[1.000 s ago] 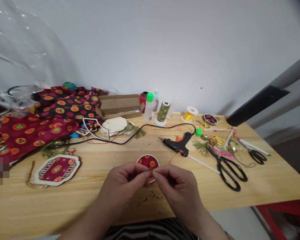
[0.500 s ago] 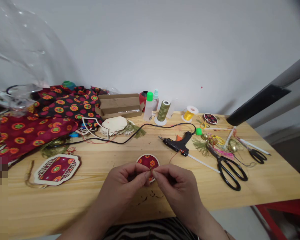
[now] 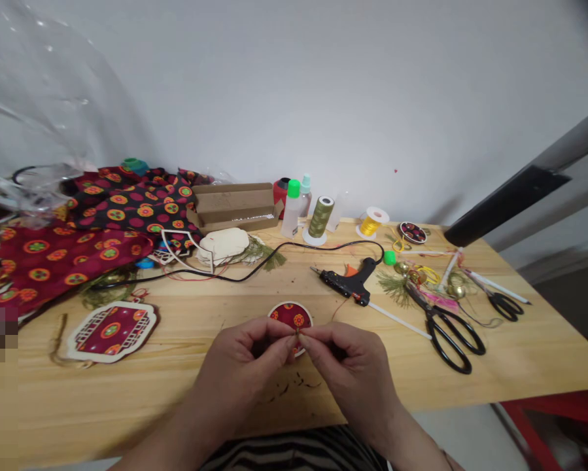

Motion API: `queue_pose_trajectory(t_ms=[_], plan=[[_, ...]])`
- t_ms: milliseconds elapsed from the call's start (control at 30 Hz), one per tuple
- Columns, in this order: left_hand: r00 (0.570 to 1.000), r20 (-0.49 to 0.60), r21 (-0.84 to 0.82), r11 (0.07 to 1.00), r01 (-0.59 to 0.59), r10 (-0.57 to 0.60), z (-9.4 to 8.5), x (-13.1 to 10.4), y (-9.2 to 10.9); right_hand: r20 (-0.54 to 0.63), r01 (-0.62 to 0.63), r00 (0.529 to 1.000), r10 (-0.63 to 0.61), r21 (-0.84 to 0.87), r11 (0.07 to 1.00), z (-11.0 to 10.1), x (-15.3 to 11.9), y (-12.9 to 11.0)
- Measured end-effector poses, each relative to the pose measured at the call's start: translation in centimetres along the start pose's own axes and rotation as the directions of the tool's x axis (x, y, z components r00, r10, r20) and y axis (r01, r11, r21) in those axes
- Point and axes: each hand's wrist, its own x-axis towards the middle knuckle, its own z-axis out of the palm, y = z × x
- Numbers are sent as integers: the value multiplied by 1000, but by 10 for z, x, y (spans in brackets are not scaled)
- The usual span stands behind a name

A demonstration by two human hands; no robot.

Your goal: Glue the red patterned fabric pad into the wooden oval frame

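A round wood-rimmed disc (image 3: 288,315) covered in dark red patterned fabric lies on the table, partly hidden behind my fingers. Over its lower edge, my left hand (image 3: 257,353) pinches thumb against forefinger. My right hand (image 3: 345,356) is closed in a matching pinch, its fingertips meeting the left ones. Whatever sits between them is tiny, brownish and too small to name. Thin dark curled strands (image 3: 298,383) show just below the fingertips; whether they join what I hold, I cannot tell.
A black glue gun (image 3: 350,286) with a white stick lies right of centre, its cable (image 3: 239,280) crossing leftward. Black scissors (image 3: 450,337) rest further right. At left are a framed fabric ornament (image 3: 112,331) and patterned cloth (image 3: 53,261). Thread spools (image 3: 322,219), bottles and a cardboard box (image 3: 237,206) line the wall.
Both hands stay almost in place, still pinching, with only slight shifts at the fingertips. The dark strands below them have shifted a little. Everything else on the table is unmoved.
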Motion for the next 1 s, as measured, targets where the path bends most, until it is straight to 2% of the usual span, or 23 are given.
queue_pose_trajectory(t_ms=[200,467,600,767,867,1000], plan=[[1000,8,-33,999,25,-25,1,2,2,-3,8,1000,-8,-9,1000,-1,1,1],[996,42,-152,985,88,-82,-2,4,-2,5,-92,996,92,17,996,-1,1,2],[984,137,-336,929,156,-115,-2,5,-9,0,-152,988,153,144,978,-2,3,-1],[979,191,-572,803,171,-72,0,6,-14,42,-270,962,269,264,926,0,6,-1],[971,224,-607,768,204,-81,0,6,-15,68,-312,949,307,322,894,1,8,-1],[971,213,-578,787,215,-108,1,5,-14,98,-324,946,310,362,874,4,8,-3]])
